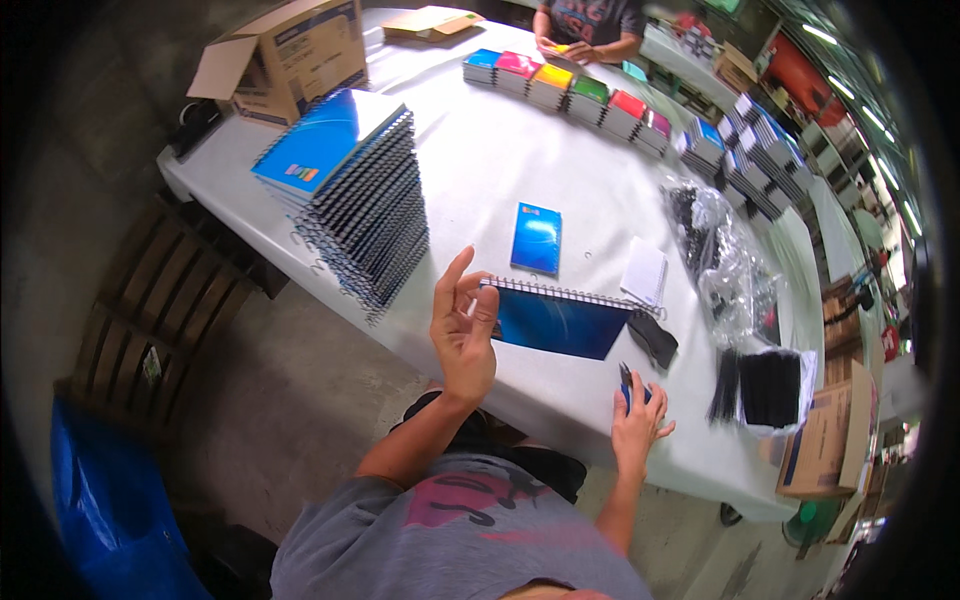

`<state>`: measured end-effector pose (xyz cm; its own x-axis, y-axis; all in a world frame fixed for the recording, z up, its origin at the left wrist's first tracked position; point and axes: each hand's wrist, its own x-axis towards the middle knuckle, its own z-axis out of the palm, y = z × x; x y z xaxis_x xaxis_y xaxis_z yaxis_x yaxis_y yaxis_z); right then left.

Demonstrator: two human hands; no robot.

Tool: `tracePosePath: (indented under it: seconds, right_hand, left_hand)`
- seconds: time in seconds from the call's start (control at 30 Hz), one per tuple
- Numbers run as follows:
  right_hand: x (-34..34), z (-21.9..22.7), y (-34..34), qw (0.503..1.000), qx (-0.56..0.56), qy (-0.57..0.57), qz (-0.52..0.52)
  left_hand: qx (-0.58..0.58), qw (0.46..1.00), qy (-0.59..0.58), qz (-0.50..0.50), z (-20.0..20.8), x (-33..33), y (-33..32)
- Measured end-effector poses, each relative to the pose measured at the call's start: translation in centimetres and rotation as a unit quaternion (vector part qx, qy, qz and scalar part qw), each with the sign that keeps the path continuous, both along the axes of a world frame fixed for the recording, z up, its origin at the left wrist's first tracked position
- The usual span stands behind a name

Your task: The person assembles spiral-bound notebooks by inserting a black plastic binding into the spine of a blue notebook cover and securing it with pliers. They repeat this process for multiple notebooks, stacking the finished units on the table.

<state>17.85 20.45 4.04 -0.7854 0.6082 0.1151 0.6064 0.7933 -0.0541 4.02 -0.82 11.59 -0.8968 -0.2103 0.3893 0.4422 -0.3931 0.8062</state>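
A blue spiral notebook (560, 322) lies near the table's front edge, its wire binding along the far side. At its left end my left hand (465, 335) is raised, index finger and thumb apart, the other fingers partly curled. My right hand (640, 425) is low at the table's front edge, thumb and fingers around the blue handles of small cutting pliers (627, 378), jaws pointing away from me. A black pouch-like item (653, 340) lies by the notebook's right end. Beyond are a smaller blue notebook (537, 238) and a white spiral-bound pad (645, 272).
A tall stack of spiral notebooks (365, 215) stands at left, before an open cardboard box (300, 65). Stacks of coloured notebooks (590, 98) line the back, where another person (590, 25) works. Clear plastic bags (725, 260) and black wire bundles (770, 388) lie at right.
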Motion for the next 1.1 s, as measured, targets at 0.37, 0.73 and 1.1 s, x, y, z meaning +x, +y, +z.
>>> tracePosePath:
  seconds: [0.37,0.73,1.1]
  right_hand:
    - [-10.3,11.2,-7.6,0.516,-0.618,0.447,0.391]
    - [-26.2,27.8,-14.1,0.559,-0.469,0.474,0.493]
    - [-31.4,26.0,-25.6,0.53,-0.158,0.255,0.793]
  left_hand:
    - [-0.295,0.894,0.268,0.204,6.9,2.6,-8.7]
    - [-0.205,0.933,0.07,0.288,6.6,-6.2,-18.4]
    - [-0.098,0.987,0.109,0.062,5.7,-9.9,-18.3]
